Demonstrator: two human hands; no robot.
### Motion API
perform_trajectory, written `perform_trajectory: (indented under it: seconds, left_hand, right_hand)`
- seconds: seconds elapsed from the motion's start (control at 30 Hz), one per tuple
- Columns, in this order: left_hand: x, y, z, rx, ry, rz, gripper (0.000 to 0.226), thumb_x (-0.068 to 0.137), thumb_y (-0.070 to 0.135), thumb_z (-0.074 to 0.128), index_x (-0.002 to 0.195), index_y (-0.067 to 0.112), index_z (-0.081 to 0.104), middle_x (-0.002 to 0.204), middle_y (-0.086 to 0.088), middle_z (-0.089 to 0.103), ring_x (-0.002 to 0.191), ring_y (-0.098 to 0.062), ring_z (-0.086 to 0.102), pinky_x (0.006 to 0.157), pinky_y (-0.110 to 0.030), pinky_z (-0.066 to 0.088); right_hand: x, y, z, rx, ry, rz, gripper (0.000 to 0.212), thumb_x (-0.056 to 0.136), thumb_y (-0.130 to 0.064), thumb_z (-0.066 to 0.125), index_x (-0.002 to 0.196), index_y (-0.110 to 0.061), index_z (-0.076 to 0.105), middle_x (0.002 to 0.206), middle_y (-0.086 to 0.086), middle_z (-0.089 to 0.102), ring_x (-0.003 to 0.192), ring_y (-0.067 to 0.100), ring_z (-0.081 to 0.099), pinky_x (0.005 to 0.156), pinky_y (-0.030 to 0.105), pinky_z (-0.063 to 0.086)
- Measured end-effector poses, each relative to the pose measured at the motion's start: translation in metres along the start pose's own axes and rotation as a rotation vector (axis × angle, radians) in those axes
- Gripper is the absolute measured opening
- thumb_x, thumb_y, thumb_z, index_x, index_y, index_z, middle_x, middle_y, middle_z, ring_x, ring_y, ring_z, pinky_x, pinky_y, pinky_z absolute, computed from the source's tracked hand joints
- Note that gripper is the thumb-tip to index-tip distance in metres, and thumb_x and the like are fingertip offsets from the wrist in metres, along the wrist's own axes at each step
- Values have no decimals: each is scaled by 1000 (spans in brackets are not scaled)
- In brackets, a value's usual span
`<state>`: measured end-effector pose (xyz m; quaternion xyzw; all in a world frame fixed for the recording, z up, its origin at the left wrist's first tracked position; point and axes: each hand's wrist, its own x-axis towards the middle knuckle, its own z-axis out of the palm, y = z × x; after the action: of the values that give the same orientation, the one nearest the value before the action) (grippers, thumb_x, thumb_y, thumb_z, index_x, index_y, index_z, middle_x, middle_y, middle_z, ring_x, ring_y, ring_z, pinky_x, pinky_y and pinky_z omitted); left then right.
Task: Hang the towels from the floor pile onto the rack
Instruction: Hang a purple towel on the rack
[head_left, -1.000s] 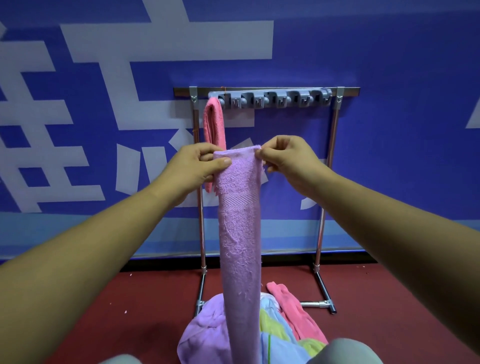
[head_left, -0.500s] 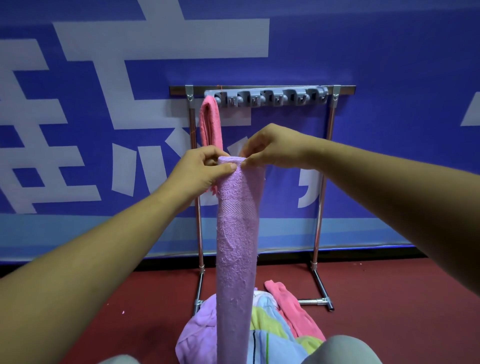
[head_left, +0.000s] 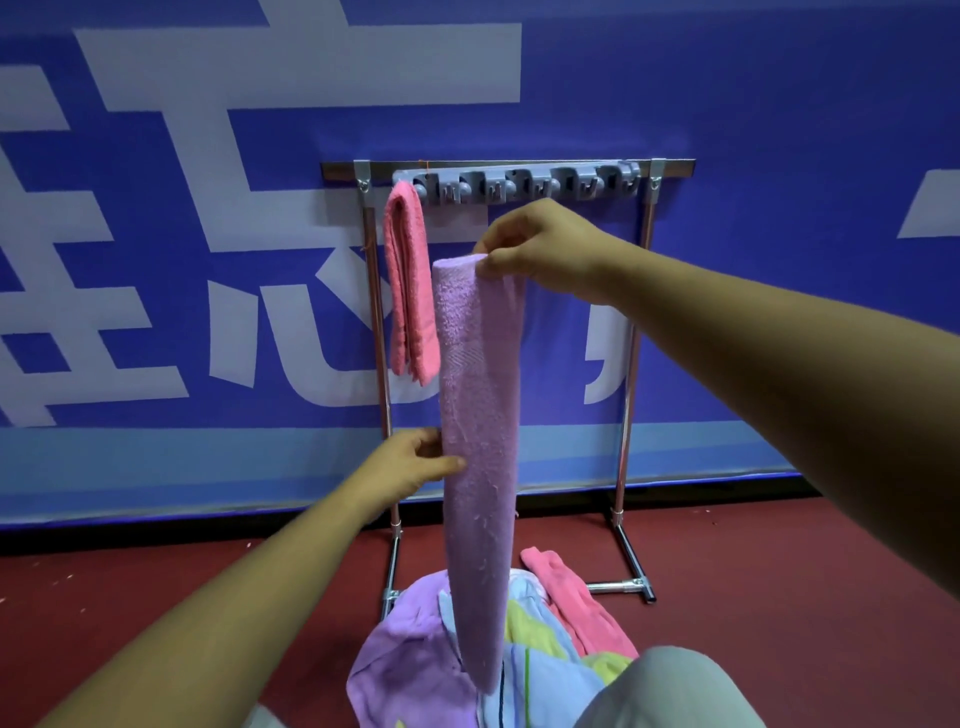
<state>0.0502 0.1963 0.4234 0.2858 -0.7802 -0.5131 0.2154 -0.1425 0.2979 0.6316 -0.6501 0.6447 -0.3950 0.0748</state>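
Right hand (head_left: 535, 249) pinches top edge of lilac towel (head_left: 478, 415); long axis vertical, tail down over floor pile (head_left: 415, 665). Left hand (head_left: 410, 462) pinches its left edge mid-length. Rack (head_left: 670, 167) clips sit just above and beyond right hand, the nearer one. 1 pink towel (head_left: 408, 291) hangs at rack's left end.

lilac terry towel (head_left: 480, 441) hides the middle of the mixed-colour floor pile of towels (head_left: 395, 670) | pile cut by bottom edge, grey-trousered knee (head_left: 670, 691) over its right | left hand (head_left: 410, 462) fingers behind the lilac towel | grey hook bar's (head_left: 519, 188) hold on the folded pink towel (head_left: 408, 280) too small to tell
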Motion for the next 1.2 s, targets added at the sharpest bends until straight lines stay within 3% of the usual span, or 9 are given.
perform_trajectory:
  seconds: [0.23, 0.43, 0.6, 0.7, 0.77, 0.87, 0.97, 1.1, 1.2]
  left_hand:
    - [11, -34, 34, -37, 81, -60, 24, 87, 14, 74, 110, 8, 71, 104, -4, 75, 99, -16, 70, 93, -32, 55]
    - [9, -32, 20, -117, 13, -55, 19, 90, 7, 67, 108, 8, 73, 102, -2, 76, 95, -12, 70, 88, -25, 52]
    - [11, 5, -19, -462, 74, -52, 14, 77, 9, 66, 83, 10, 79, 76, -2, 74, 64, -9, 65, 60, -19, 52]
    - [18, 35, -43, -548, 59, -33, 35, 72, 20, 70, 103, 5, 74, 90, -8, 72, 82, -19, 64, 77, -29, 51]
    - [21, 54, -53, -556, 0, -43, 35, 72, 22, 69, 104, 8, 70, 87, -6, 70, 80, -18, 65, 81, -31, 51]
    - [26, 78, -58, -521, -101, -68, 42, 70, 29, 82, 106, 15, 66, 88, -6, 45, 79, -20, 46, 82, -33, 39]
    - [26, 92, -52, -428, -203, -71, 52, 66, 33, 83, 114, 18, 65, 93, -8, 38, 81, -24, 40, 73, -31, 36]
    - [20, 107, -35, -361, -306, -25, 46, 78, 24, 69, 123, 14, 66, 120, -11, 64, 106, -28, 58, 92, -36, 43]
    - [19, 105, -33, -368, -295, -52, 52, 81, 21, 65, 132, 9, 61, 124, -11, 66, 108, -26, 61, 94, -36, 44]
  right_hand:
    - [5, -2, -9, 135, 184, 22, 9, 85, -7, 68, 86, -9, 76, 64, -6, 62, 50, -5, 50, 46, 10, 35]
    - [3, 22, -19, 12, 354, 147, 12, 81, -12, 65, 71, -12, 72, 60, 4, 60, 47, 5, 49, 47, 18, 38]
    - [-10, 86, -7, -126, 487, 515, 40, 77, -36, 72, 82, 4, 70, 68, 11, 59, 64, 20, 57, 57, 34, 45]
    - [-27, 118, 20, -95, 338, 798, 27, 85, -24, 74, 95, -4, 58, 89, 13, 60, 82, 29, 61, 71, 34, 52]
    - [-37, 129, 39, 18, 137, 920, 13, 89, -14, 67, 92, -5, 59, 94, 17, 64, 82, 30, 62, 82, 39, 58]
    - [-52, 124, 63, -191, -209, 1028, 18, 96, -19, 54, 83, -6, 54, 93, 13, 64, 86, 27, 59, 88, 36, 54]
    - [-56, 117, 79, -84, -273, 828, 11, 91, -18, 59, 87, -9, 65, 91, 7, 69, 83, 19, 61, 78, 32, 50]
    - [-48, 81, 75, 862, -269, 365, 24, 95, -31, 59, 107, -15, 73, 91, 2, 69, 83, 16, 60, 79, 28, 47]
    - [-41, 59, 64, 934, -384, 264, 29, 96, -33, 55, 106, -11, 71, 86, 3, 68, 79, 18, 56, 78, 29, 45]
